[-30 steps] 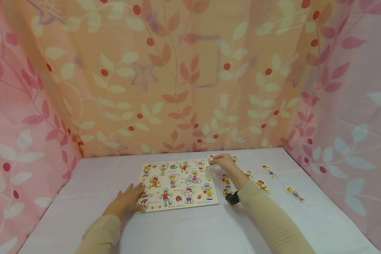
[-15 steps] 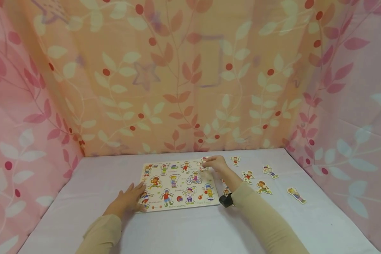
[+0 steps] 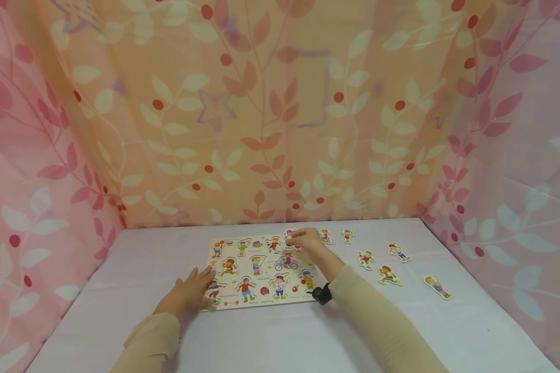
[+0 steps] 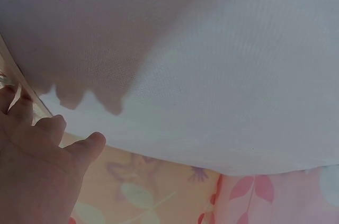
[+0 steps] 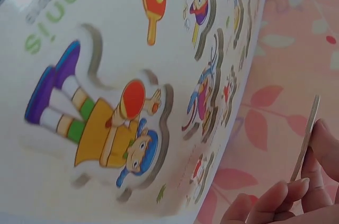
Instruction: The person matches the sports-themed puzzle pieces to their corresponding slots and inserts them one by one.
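Note:
A flat puzzle board (image 3: 244,265) printed with sports figures lies on the table. My left hand (image 3: 189,292) rests on its left edge with fingers spread, and the left wrist view shows those fingertips at the board's rim. Over the board's far right corner, my right hand (image 3: 310,243) pinches a flat figure-shaped puzzle piece (image 3: 288,235) between thumb and fingers. In the right wrist view this piece (image 5: 306,139) is seen edge-on, its printed face turned out of sight. Below it on the board is a table tennis figure (image 5: 111,128) within its shadowed outline.
Several loose figure pieces lie right of the board, among them a cyclist piece (image 3: 326,237), a running figure (image 3: 389,275) and one farther right (image 3: 437,287). White cloth (image 3: 270,342) covers the table. Patterned curtains (image 3: 261,129) close in the back and sides.
My right hand has moved left with the pinched piece, from beside the board to over its far right corner. Loose pieces behind it came into view. My left hand has stayed in place.

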`<state>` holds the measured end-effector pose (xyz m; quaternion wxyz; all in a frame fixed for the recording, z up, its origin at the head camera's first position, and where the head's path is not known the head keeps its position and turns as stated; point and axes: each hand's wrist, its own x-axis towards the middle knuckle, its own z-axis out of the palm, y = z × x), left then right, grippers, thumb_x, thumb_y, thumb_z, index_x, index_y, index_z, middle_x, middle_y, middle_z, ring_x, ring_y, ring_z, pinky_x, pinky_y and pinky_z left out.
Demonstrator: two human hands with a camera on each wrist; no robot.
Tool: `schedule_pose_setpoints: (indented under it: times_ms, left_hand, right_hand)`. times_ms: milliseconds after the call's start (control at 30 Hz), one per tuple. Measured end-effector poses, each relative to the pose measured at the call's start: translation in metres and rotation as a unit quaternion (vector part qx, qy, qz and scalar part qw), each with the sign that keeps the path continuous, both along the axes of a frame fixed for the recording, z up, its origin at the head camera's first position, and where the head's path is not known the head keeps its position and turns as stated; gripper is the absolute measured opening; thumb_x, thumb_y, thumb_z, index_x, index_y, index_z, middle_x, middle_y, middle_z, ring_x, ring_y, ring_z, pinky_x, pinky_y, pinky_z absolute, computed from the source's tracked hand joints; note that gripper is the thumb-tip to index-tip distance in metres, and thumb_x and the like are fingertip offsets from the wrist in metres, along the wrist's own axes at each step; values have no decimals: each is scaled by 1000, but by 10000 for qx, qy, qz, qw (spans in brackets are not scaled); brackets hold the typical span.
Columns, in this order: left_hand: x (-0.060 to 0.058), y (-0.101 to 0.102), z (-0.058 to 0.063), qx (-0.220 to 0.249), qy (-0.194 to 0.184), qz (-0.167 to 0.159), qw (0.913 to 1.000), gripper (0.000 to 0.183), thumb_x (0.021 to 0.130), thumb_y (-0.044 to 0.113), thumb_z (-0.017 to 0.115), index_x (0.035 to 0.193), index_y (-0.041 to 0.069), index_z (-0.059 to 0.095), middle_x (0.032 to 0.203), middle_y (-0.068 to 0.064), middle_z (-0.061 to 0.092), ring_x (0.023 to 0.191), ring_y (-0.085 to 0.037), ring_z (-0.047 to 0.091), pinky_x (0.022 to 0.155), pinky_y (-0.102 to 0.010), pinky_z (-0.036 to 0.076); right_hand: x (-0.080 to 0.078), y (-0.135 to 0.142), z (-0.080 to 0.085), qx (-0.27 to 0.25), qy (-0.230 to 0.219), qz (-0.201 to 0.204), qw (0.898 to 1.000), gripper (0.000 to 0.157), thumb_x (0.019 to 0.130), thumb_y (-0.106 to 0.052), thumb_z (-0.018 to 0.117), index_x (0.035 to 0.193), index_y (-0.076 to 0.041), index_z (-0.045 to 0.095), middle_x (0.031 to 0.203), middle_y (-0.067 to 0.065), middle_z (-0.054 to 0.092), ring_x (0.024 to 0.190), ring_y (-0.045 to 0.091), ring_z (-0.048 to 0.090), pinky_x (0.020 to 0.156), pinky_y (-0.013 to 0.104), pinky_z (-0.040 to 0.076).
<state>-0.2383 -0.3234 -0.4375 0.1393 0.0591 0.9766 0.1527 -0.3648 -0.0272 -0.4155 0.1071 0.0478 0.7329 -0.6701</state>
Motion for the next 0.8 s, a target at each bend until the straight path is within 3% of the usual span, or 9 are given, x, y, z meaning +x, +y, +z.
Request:
schedule_pose_setpoints:
  times_ms: [400, 667, 800]
  left_hand:
    - [2, 2, 2, -35, 1, 25, 10000, 94, 71, 33, 83, 145, -4, 38, 155, -25, 25, 139, -54, 14, 103, -77, 12]
    - [2, 5, 7, -96, -43, 66, 9999, 93, 72, 32, 83, 145, -4, 38, 155, -24, 26, 140, -53, 15, 104, -76, 12]
    - [3, 5, 8, -87, -67, 100, 9999, 94, 71, 31, 83, 145, -4, 38, 155, -24, 26, 140, -53, 14, 104, -76, 12]
  right_hand:
    - [-3, -20, -10, 114, 91, 176, 9997, 14, 80, 5, 74, 91, 4, 65, 106, 15, 60, 97, 24, 55, 89, 39, 49]
    - [-4, -34, -12, 913, 454, 462, 9937, 18, 82, -5, 76, 97, 3, 70, 111, 15, 63, 97, 27, 59, 84, 39, 52]
    - [-4, -43, -13, 932, 466, 596, 9928, 18, 82, -5, 77, 96, 4, 69, 105, 14, 64, 93, 25, 59, 84, 38, 51]
